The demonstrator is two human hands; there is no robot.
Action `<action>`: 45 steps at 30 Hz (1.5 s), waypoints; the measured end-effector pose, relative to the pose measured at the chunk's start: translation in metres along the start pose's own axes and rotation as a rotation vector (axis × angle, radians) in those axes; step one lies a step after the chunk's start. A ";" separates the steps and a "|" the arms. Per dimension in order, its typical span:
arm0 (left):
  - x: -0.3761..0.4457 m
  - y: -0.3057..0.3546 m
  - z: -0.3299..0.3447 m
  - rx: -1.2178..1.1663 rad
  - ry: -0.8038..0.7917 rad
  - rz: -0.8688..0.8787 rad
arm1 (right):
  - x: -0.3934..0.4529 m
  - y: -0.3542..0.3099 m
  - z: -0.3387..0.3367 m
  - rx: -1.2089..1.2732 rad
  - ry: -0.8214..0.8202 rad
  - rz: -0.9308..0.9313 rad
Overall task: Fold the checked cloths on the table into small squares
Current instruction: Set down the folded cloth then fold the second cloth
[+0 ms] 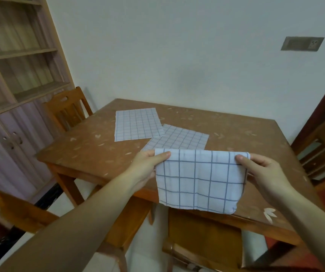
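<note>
Between hands (199, 169), folded checked cloth (199, 181) hangs, top corners pinched.

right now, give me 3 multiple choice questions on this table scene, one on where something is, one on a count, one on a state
1. Where do the two cloths not being held lie?
A. on the near chair seat
B. on the table, beyond the held cloth
C. on the shelf

2. How many checked cloths are in view?
A. two
B. three
C. five

3. How is the held cloth being carried?
A. lying flat on the table
B. crumpled in one fist
C. gripped at its top corners by both hands, hanging down

Answers:
1 B: the far cloth and the middle cloth lie flat on the table, past the hands.
2 B: those two plus the held cloth make three.
3 C: the left hand and right hand each pinch an upper corner, and the cloth hangs over the table's near edge.
</note>
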State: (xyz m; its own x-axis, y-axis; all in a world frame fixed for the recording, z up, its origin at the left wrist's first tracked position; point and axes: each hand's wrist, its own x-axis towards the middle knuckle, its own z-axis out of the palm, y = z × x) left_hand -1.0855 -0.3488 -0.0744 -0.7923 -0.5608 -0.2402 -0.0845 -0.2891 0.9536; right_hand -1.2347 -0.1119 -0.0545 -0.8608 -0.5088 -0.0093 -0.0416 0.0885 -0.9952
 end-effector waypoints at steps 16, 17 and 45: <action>0.004 0.048 -0.012 -0.122 0.150 0.256 | 0.005 -0.034 0.004 0.020 0.117 -0.248; 0.004 0.049 -0.013 -0.169 0.143 0.238 | 0.004 -0.036 0.008 0.038 0.106 -0.261; -0.018 0.064 0.047 0.416 -0.168 0.445 | -0.005 -0.073 0.008 -0.507 -0.324 -0.448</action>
State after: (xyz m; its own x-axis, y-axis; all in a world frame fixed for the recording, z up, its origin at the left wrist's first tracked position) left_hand -1.1049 -0.3207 -0.0003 -0.8870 -0.4184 0.1955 0.0742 0.2887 0.9545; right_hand -1.2235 -0.1227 0.0172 -0.5176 -0.8086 0.2798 -0.6489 0.1578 -0.7443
